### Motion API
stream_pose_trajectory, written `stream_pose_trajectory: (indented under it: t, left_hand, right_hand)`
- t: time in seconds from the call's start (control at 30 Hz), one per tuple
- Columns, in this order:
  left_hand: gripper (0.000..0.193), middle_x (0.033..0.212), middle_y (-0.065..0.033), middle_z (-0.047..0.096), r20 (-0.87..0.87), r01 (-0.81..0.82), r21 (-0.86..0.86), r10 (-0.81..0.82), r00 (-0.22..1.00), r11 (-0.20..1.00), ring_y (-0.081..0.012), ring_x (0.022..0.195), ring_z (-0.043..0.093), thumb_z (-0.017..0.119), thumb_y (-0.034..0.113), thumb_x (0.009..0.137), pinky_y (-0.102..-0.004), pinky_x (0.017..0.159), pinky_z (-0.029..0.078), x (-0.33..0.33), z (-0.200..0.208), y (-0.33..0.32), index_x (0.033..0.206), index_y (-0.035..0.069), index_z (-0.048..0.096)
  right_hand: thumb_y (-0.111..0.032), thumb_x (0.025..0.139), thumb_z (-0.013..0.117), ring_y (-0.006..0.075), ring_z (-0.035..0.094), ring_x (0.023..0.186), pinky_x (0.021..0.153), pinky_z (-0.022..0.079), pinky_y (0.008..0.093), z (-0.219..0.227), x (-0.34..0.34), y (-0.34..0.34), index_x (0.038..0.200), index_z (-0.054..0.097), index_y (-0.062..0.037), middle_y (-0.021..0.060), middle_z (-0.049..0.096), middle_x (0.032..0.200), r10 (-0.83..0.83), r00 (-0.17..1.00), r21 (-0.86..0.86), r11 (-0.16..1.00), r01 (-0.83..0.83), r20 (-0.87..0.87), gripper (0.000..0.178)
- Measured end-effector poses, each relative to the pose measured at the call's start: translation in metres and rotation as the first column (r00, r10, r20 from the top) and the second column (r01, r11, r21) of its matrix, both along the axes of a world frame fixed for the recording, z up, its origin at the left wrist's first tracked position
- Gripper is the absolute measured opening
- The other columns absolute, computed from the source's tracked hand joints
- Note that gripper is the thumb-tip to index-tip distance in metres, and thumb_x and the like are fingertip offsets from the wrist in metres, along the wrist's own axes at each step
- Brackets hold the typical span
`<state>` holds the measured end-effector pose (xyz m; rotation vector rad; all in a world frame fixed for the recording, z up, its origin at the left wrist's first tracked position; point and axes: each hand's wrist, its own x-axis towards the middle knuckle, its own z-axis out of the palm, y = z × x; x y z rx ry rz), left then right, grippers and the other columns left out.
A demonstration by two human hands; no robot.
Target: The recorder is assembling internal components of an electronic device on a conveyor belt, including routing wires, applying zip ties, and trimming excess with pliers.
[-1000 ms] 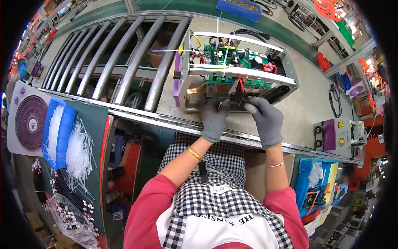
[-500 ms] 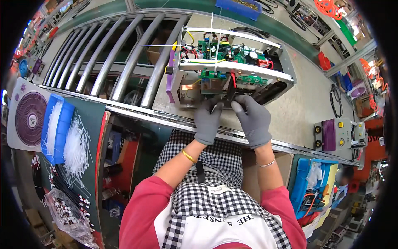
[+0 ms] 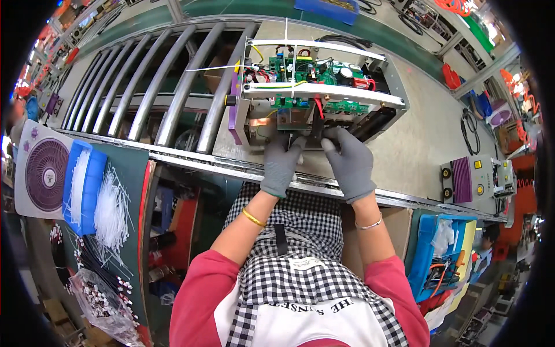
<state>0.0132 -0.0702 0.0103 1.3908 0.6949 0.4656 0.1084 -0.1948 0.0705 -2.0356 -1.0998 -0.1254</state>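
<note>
An open device chassis (image 3: 399, 87) with green circuit boards (image 3: 315, 70), pale metal rails and a purple end panel (image 3: 235, 110) stands in front of me. Both hands wear grey gloves at its near side. My left hand (image 3: 281, 165) is closed, thumb and fingers pinched by the lower boards; a small pale bit shows between the fingertips, too small to name. With bent fingers, my right hand (image 3: 352, 162) grips the edge of a black flat piece (image 3: 314, 134) hanging below a red wire (image 3: 319, 108). White cable ties (image 3: 293, 63) cross the rails.
Metal rollers (image 3: 173, 87) run off to the left. A blue bin (image 3: 84, 191) and loose white cable ties (image 3: 111, 211) lie at left, above bagged wires (image 3: 101, 306). At right are a purple-and-grey unit (image 3: 477, 179), a blue tool tray (image 3: 425, 254) and a coiled black cable (image 3: 469, 132).
My left hand has shifted slightly left, its fingers drawn up beside the black piece. My right hand stays close to the black piece. The whole view has moved a little.
</note>
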Motion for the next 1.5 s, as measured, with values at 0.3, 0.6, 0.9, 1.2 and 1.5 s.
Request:
stream_pose_trajectory:
  t: [0.3, 0.6, 0.9, 1.2, 1.5]
  left_hand:
    - [0.025, 0.070, -0.0144, 0.066, 0.103, -0.170, 0.437, 0.139, 0.985, 0.883, -0.0306, 0.064, 0.065, 0.063, 0.026, 0.093, -0.0398, 0.064, 0.050, -0.006, -0.009, -0.011, 0.102, 0.003, 0.066]
    - [0.025, 0.068, -0.0142, 0.066, -0.010, -0.058, 0.667, 0.086, 0.996, 0.742, -0.0312, 0.068, 0.067, 0.059, 0.026, 0.093, -0.0416, 0.066, 0.051, -0.004, -0.034, 0.003, 0.098, 0.002, 0.063]
    - [0.030, 0.060, -0.0087, 0.061, 0.003, 0.145, -0.096, -0.146, 0.989, 0.985, -0.0193, 0.043, 0.054, 0.060, 0.029, 0.092, -0.0331, 0.044, 0.044, -0.003, -0.010, 0.003, 0.085, 0.000, 0.064]
    - [0.025, 0.060, -0.0055, 0.060, 0.019, 0.128, -0.026, -0.128, 0.992, 0.991, -0.0137, 0.047, 0.052, 0.061, 0.024, 0.092, -0.0311, 0.048, 0.042, 0.002, 0.001, 0.005, 0.085, 0.001, 0.067]
    - [0.021, 0.064, -0.0109, 0.062, 0.155, 0.014, 0.279, -0.060, 0.986, 0.960, -0.0200, 0.052, 0.058, 0.060, 0.017, 0.090, -0.0354, 0.054, 0.046, 0.007, -0.006, 0.008, 0.096, -0.001, 0.068]
  right_hand:
    - [-0.018, 0.093, 0.064, 0.0277, 0.068, 0.070, 0.062, 0.052, 0.0371, -0.010, -0.003, 0.006, 0.102, 0.065, -0.0071, 0.0135, 0.069, 0.081, -0.169, 0.983, -0.072, 0.984, 0.164, -0.072, 0.015]
    - [-0.019, 0.091, 0.065, 0.0352, 0.067, 0.079, 0.065, 0.052, 0.0431, -0.009, 0.004, 0.012, 0.102, 0.063, -0.0113, 0.0123, 0.070, 0.088, -0.141, 0.975, -0.142, 0.976, 0.166, 0.173, 0.014]
    - [-0.022, 0.091, 0.065, 0.0349, 0.067, 0.080, 0.065, 0.052, 0.0429, -0.009, 0.005, 0.011, 0.100, 0.063, -0.0108, 0.0118, 0.070, 0.088, -0.131, 0.984, -0.104, 0.984, 0.144, 0.119, 0.014]
    - [-0.023, 0.093, 0.065, 0.0315, 0.068, 0.070, 0.060, 0.051, 0.0413, -0.003, -0.004, 0.007, 0.100, 0.063, -0.0089, 0.0127, 0.070, 0.084, -0.190, 0.976, -0.202, 0.957, 0.208, 0.108, 0.016]
    - [-0.019, 0.091, 0.070, 0.0214, 0.070, 0.065, 0.060, 0.053, 0.0314, -0.027, -0.018, 0.016, 0.103, 0.064, -0.0056, 0.0106, 0.070, 0.081, -0.132, 0.990, 0.005, 0.991, 0.132, 0.052, 0.019]
